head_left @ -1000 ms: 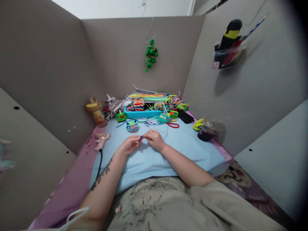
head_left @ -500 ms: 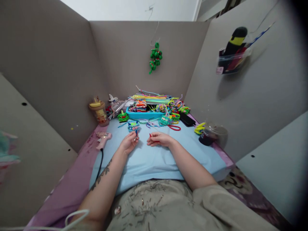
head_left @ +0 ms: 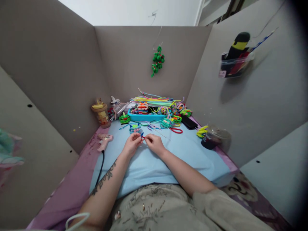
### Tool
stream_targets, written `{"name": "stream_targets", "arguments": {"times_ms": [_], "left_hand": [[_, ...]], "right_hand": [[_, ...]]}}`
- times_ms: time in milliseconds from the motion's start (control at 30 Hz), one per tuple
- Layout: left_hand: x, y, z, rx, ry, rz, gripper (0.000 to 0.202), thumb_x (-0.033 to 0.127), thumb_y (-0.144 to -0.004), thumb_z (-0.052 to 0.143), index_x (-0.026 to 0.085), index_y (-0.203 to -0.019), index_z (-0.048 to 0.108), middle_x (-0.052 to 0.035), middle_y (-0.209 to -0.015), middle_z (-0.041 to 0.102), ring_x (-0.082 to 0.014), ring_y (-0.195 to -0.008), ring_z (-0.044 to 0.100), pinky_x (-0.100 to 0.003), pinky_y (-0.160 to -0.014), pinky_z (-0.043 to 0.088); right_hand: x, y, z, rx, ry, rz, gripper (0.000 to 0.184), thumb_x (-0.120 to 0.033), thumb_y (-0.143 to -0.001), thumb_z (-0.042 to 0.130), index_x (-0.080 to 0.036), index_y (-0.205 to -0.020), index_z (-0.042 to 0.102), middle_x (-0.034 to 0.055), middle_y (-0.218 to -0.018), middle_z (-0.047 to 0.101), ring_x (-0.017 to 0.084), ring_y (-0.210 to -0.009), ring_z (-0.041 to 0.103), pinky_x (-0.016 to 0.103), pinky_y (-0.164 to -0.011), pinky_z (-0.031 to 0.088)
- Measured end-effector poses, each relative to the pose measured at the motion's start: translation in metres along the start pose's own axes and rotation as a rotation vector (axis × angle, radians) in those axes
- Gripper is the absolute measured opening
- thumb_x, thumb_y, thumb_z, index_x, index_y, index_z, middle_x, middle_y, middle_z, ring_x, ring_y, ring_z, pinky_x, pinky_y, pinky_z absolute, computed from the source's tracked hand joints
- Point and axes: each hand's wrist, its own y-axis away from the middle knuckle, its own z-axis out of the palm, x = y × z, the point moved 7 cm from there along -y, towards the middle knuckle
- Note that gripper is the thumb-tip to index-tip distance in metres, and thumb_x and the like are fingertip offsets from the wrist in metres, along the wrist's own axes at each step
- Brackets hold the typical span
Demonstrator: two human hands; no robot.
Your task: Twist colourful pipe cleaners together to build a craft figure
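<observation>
My left hand (head_left: 133, 143) is closed in a pinch on a small dark blue pipe cleaner piece (head_left: 142, 134). Right beside it, my right hand (head_left: 154, 143) pinches a short red pipe cleaner (head_left: 143, 137), its end up against the blue piece. The fingertips of both hands nearly meet above the light blue cloth (head_left: 154, 166). Just beyond the left hand lies a blue, pink and green pipe cleaner figure (head_left: 135, 128). Whether the red and blue pieces are joined is too small to tell.
A turquoise tray (head_left: 146, 118) holds pipe cleaners and figures at the back. A pink glue gun (head_left: 105, 141) and a lidded cup (head_left: 101, 114) stand left. Rightward lie a black phone (head_left: 189, 122), a red loop (head_left: 176, 130) and a dark-based clear container (head_left: 211, 138). Grey panels surround the table.
My right hand has moved left with the red pipe cleaner, bringing it to the blue piece in my left hand. The view has shifted slightly.
</observation>
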Motion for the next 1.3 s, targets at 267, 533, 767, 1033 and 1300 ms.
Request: {"name": "stream_targets", "arguments": {"times_ms": [267,533,767,1033,1300], "left_hand": [[0.002,-0.001,0.001,-0.019,-0.115,0.090,0.036,0.030,-0.058,0.078,0.015,-0.088,0.067,-0.0024,-0.073,0.068,-0.0124,-0.067,0.061,-0.025,-0.069,0.048],[0.002,0.000,-0.001,0.011,-0.225,0.101,0.034,0.032,-0.058,0.079,0.013,-0.086,0.071,-0.0055,-0.074,0.071,-0.0169,-0.069,0.063,-0.027,-0.069,0.047],[0.003,-0.001,-0.005,0.053,-0.227,0.083,0.036,0.036,-0.059,0.077,0.014,-0.085,0.067,-0.0038,-0.071,0.069,-0.0168,-0.069,0.064,-0.023,-0.059,0.044],[0.004,0.004,0.002,-0.019,-0.155,0.027,0.037,0.029,-0.057,0.078,0.017,-0.083,0.055,0.0024,-0.059,0.063,-0.0117,-0.060,0.061,-0.018,-0.053,0.041],[0.004,0.009,0.008,-0.126,-0.144,-0.080,0.036,0.024,-0.056,0.074,0.018,-0.083,0.051,0.0041,-0.057,0.056,-0.0081,-0.049,0.054,-0.016,-0.046,0.041]], "right_hand": [[-0.005,0.000,0.005,-0.058,0.130,-0.070,0.018,-0.013,-0.078,0.050,-0.021,-0.076,0.066,0.0022,-0.073,0.066,0.016,-0.070,0.058,0.027,-0.071,0.043],[0.002,0.001,0.004,-0.076,0.079,-0.029,0.018,-0.013,-0.077,0.052,-0.022,-0.079,0.068,0.0034,-0.076,0.066,0.018,-0.073,0.058,0.029,-0.074,0.043],[0.012,-0.004,0.002,-0.035,-0.164,0.117,0.012,-0.022,-0.077,0.058,-0.020,-0.072,0.068,0.0032,-0.071,0.067,0.016,-0.069,0.059,0.028,-0.067,0.046],[0.028,-0.006,0.014,-0.104,-0.503,0.259,0.023,-0.032,-0.072,0.064,-0.016,-0.089,0.066,-0.0018,-0.061,0.061,0.012,-0.054,0.055,0.024,-0.054,0.044],[0.026,-0.004,0.019,-0.205,-0.664,0.261,0.022,-0.029,-0.067,0.070,-0.018,-0.087,0.069,0.0025,-0.080,0.068,0.015,-0.072,0.062,0.028,-0.069,0.047]]}}
